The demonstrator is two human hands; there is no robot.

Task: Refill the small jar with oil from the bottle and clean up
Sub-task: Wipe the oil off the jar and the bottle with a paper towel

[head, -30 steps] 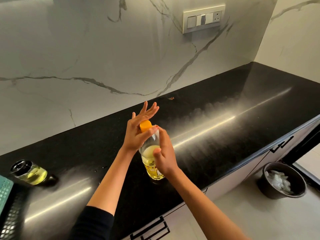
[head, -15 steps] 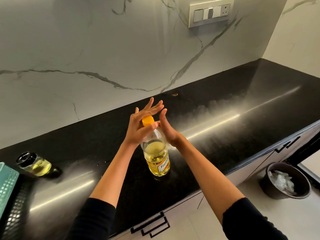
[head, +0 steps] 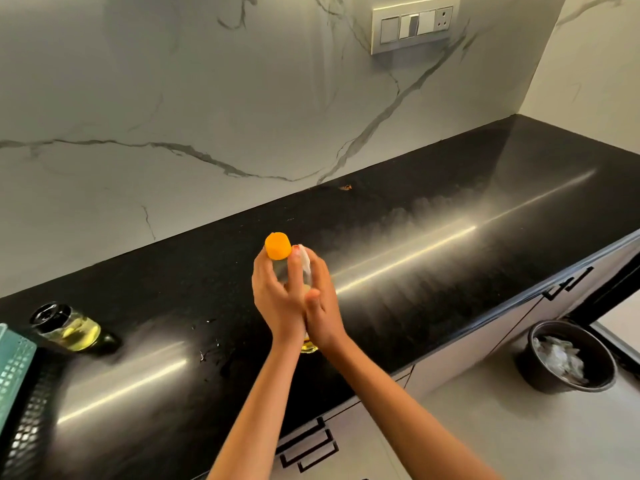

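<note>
- Looking at the tabletop: wet spots beside the bottle could smear.
- bottle stands capped; oily plastic might slip.
- left hand grips it, right hand wraps a tissue on it.
- small jar sits far left, lidded.

Orange cap on clear bottle; black speckled countertop; white wall veined grey; teal gridded basket; black-lidded jar of yellow oil.
</note>
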